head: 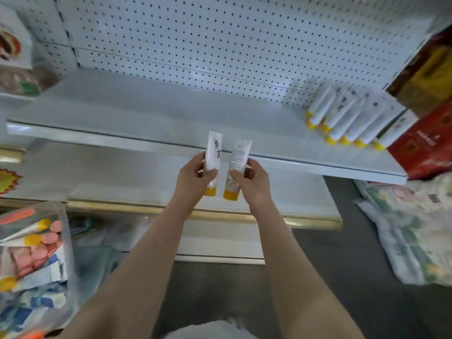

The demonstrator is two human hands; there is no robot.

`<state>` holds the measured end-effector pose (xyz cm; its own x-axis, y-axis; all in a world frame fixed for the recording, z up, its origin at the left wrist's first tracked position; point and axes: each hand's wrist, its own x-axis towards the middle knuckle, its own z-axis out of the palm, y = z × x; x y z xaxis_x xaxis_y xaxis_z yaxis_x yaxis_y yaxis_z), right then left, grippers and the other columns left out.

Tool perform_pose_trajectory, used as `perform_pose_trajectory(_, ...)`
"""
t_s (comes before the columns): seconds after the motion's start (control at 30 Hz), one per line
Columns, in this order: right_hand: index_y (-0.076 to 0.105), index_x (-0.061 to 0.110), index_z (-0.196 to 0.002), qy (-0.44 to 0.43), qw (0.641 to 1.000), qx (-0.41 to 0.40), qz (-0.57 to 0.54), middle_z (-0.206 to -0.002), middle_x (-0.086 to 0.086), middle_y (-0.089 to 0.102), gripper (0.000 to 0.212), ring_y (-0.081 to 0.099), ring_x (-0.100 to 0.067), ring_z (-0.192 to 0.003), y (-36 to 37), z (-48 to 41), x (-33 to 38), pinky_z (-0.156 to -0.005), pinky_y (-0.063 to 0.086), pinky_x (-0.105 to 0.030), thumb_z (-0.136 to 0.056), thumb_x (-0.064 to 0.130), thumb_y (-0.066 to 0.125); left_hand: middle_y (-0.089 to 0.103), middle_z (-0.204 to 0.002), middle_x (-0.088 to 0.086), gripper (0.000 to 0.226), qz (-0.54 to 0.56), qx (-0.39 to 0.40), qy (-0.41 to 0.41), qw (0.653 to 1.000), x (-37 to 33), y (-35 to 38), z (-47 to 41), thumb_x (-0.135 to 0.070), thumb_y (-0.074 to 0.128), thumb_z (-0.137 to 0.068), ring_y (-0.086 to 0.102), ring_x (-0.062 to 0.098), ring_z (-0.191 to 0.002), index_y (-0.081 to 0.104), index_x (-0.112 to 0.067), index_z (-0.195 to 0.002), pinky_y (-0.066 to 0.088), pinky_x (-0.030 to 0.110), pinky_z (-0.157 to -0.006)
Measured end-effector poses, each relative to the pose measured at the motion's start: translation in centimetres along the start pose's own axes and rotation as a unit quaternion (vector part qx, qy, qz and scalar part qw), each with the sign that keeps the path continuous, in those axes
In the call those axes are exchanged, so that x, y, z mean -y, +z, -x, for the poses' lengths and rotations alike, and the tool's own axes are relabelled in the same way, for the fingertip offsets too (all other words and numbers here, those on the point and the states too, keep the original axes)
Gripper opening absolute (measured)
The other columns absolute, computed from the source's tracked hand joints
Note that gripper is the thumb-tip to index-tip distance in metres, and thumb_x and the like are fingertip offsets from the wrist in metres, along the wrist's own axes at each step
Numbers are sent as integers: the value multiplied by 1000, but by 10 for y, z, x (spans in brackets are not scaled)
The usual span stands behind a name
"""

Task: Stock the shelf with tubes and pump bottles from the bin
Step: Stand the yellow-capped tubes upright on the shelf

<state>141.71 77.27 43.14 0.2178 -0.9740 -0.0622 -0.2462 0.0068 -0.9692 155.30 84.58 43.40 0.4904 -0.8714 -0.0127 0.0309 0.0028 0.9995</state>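
Head view | white yellow-capped tubes (347, 118) rowed on white metal shelf (146, 113) | left hand (193, 174), right hand (252, 182) each grip one more — clear plastic bin (31, 253) holds plenty — early stage

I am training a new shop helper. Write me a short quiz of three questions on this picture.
1. True or false: the left hand holds one white yellow-capped plastic tube, the right hand a second tube.
2. Where on the white metal shelf is the row of tubes? A. left end B. middle C. right end
3. Fill in: the clear plastic bin is on the person's ___ side.
Key: 1 true; 2 C; 3 left.
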Motion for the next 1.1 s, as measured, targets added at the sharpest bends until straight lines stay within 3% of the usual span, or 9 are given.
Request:
perform_pose_trajectory(0.13,61,19,-120,-28,999,-26,-8,-99,-2,72,37,69,-20,-90,-69,-28,1,-81,57,-39,-84,14,69,70,-104,-5,38,-5,29,29,999,-13,71,-21,-4,64,-84,64,5,-88,65,-21,-117,51,21,-76)
perform_pose_trajectory(0.33,62,22,-116,-58,997,-59,-5,-98,0,73,33,70,-19,-89,-153,-60,-1,-84,57,-44,-84,15,68,68,-109,-7,42,1,69,48,996,-22,162,-44,-6,64,-86,64,3,-92,61,-20,-125,48,9,-69)
perform_pose_trajectory(0.5,61,21,-120,-53,994,-92,-12,-100,-1,73,36,70,-17,-90,-204,-80,-4,-80,58,-36,-86,10,67,65,-113,-8,45,-14,108,60,992,-27,217,-65,-5,67,-85,63,-4,-89,58,-19,-127,52,16,-78)
perform_pose_trajectory(0.6,59,22,-120,-51,993,-108,-20,-103,-2,72,36,70,-16,-92,-223,-90,-5,-78,58,-31,-88,8,66,65,-115,-3,47,-30,118,55,991,-29,240,-81,-7,70,-83,65,12,-87,58,-18,-127,54,33,-82)
perform_pose_trajectory(0.7,59,23,-120,-49,989,-136,-23,-104,-3,72,36,70,-16,-91,-238,-103,-7,-74,56,-28,-88,8,66,62,-109,-5,48,-44,127,49,990,-34,261,-100,-9,71,-82,63,11,-84,57,-17,-127,54,32,-77)
perform_pose_trajectory(0.83,58,20,-125,-43,981,-186,-16,-102,-3,72,39,70,-16,-90,-252,-121,-8,-74,56,-31,-88,10,66,60,-110,-5,53,-58,145,53,986,-32,284,-128,-9,73,-79,62,12,-89,54,-18,-128,49,22,-72)
perform_pose_trajectory(1.0,63,33,-103,-62,969,-239,5,-96,1,73,26,69,-17,-90,-266,-145,-1,-81,57,-39,-89,11,65,61,-109,-6,59,-85,162,52,982,-25,314,-173,-11,77,-73,63,16,-99,53,-23,-126,54,38,-88)
perform_pose_trajectory(1.1,63,33,-97,-66,960,-270,16,-92,2,72,23,68,-18,-87,-272,-156,-2,-82,57,-42,-89,12,65,63,-106,-7,60,-99,173,61,978,-19,327,-194,-13,79,-71,63,15,-99,53,-24,-124,54,41,-89)
